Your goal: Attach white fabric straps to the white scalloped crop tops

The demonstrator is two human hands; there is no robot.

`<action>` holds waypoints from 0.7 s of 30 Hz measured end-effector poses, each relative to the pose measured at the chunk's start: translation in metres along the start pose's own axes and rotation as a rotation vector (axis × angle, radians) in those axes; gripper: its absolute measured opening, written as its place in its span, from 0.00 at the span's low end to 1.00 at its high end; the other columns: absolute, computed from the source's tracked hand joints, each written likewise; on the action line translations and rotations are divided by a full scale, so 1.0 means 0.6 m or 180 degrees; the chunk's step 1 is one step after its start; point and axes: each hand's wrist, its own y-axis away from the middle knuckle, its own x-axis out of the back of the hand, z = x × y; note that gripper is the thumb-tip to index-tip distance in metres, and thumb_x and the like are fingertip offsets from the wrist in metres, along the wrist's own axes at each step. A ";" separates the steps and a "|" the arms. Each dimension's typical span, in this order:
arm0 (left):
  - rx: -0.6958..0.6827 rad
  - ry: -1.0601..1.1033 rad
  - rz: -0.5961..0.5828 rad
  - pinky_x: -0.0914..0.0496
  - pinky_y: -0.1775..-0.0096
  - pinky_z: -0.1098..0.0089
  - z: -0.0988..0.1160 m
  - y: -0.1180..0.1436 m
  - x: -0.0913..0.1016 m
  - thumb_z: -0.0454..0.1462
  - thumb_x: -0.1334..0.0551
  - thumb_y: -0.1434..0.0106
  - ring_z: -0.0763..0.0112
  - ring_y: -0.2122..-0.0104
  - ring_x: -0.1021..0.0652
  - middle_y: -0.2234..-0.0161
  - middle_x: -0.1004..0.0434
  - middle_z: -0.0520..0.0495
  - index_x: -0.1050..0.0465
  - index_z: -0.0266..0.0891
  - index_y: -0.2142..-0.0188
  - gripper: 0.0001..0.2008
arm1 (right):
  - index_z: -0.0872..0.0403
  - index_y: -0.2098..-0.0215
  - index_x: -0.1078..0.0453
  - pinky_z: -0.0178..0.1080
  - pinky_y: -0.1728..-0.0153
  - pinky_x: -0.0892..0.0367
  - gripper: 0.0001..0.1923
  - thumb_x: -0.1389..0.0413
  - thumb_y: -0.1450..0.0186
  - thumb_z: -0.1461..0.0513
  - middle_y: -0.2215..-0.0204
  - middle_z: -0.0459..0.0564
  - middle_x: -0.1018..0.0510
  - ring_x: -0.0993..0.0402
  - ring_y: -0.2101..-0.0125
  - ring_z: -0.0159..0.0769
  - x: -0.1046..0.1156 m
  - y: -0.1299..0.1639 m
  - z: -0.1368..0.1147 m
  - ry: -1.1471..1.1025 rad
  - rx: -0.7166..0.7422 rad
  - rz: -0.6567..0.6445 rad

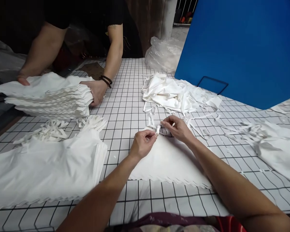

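- Flat on the table (pixel 122 96) with black-lined squares, close to the body: white cloth (pixel 169 161), wide wavy edge on the near side, narrow end over by the hands.
- Pinched tight by thumb and finger of the left hand (pixel 142 143), over the far end of the cloth: a small white strap (pixel 158 129), right at the fingertips.
- Just to the right of the strap: the right hand (pixel 177 129), thumb and finger close to each other. Cannot tell about a grip there.
- Off to the left: a thick white pile (pixel 43 170), with loopy thin bands (pixel 55 129) at its far side.
- Off to the right: floppy white pieces (pixel 277 141), well apart from the right hand.
- Past the right hand: a messy white heap (pixel 169 90).
- Across the table, on the left: a tall white stack (pixel 50 100), held between another person's hands (pixel 96 91).
- Far back: a big blue board (pixel 239 48) and, near it, a crinkly clear bag (pixel 163 53).
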 end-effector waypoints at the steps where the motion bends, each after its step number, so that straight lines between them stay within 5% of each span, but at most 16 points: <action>1: -0.0016 -0.0040 0.0012 0.29 0.67 0.69 -0.001 0.000 0.001 0.38 0.35 0.40 0.69 0.71 0.23 0.70 0.20 0.46 0.22 0.36 0.69 0.07 | 0.55 0.61 0.27 0.39 0.65 0.38 0.18 0.43 0.33 0.48 0.66 0.50 0.27 0.34 0.67 0.36 0.002 0.001 -0.001 0.0293 0.0367 0.0165; 4: -0.0083 -0.0103 -0.0111 0.29 0.66 0.69 0.000 0.001 0.002 0.38 0.36 0.39 0.69 0.70 0.22 0.68 0.19 0.44 0.22 0.35 0.67 0.07 | 0.50 0.47 0.30 0.45 0.49 0.38 0.15 0.47 0.29 0.54 0.51 0.53 0.26 0.34 0.50 0.42 0.003 0.005 -0.011 0.0434 0.1226 -0.0402; 7: -0.0028 -0.0198 -0.0239 0.28 0.66 0.69 0.005 0.002 0.006 0.36 0.38 0.38 0.70 0.70 0.22 0.67 0.19 0.44 0.21 0.35 0.65 0.07 | 0.49 0.48 0.28 0.45 0.50 0.39 0.13 0.50 0.27 0.56 0.55 0.51 0.22 0.33 0.52 0.41 -0.001 0.006 -0.019 0.0379 0.1316 -0.1206; 12: -0.0157 -0.0598 -0.0261 0.29 0.66 0.69 0.011 -0.002 0.022 0.35 0.38 0.38 0.69 0.70 0.23 0.70 0.21 0.47 0.23 0.37 0.68 0.05 | 0.54 0.61 0.26 0.41 0.60 0.39 0.11 0.46 0.30 0.56 0.70 0.50 0.24 0.35 0.64 0.38 -0.002 0.005 -0.014 0.0564 0.1232 -0.0986; 16: -0.0406 -0.1144 -0.0557 0.28 0.57 0.64 0.007 -0.005 0.033 0.33 0.36 0.40 0.66 0.62 0.23 0.65 0.21 0.48 0.25 0.39 0.68 0.00 | 0.55 0.63 0.29 0.38 0.66 0.41 0.09 0.46 0.31 0.58 0.69 0.49 0.26 0.36 0.68 0.34 0.000 0.009 -0.007 0.0575 0.0967 -0.1136; 21: -0.0398 -0.2033 -0.0662 0.32 0.52 0.56 0.002 -0.002 0.030 0.36 0.30 0.44 0.60 0.58 0.25 0.66 0.23 0.49 0.27 0.40 0.66 0.08 | 0.52 0.62 0.30 0.36 0.73 0.44 0.10 0.46 0.31 0.55 0.67 0.47 0.26 0.43 0.76 0.29 0.000 0.015 0.000 0.0327 0.0259 -0.1216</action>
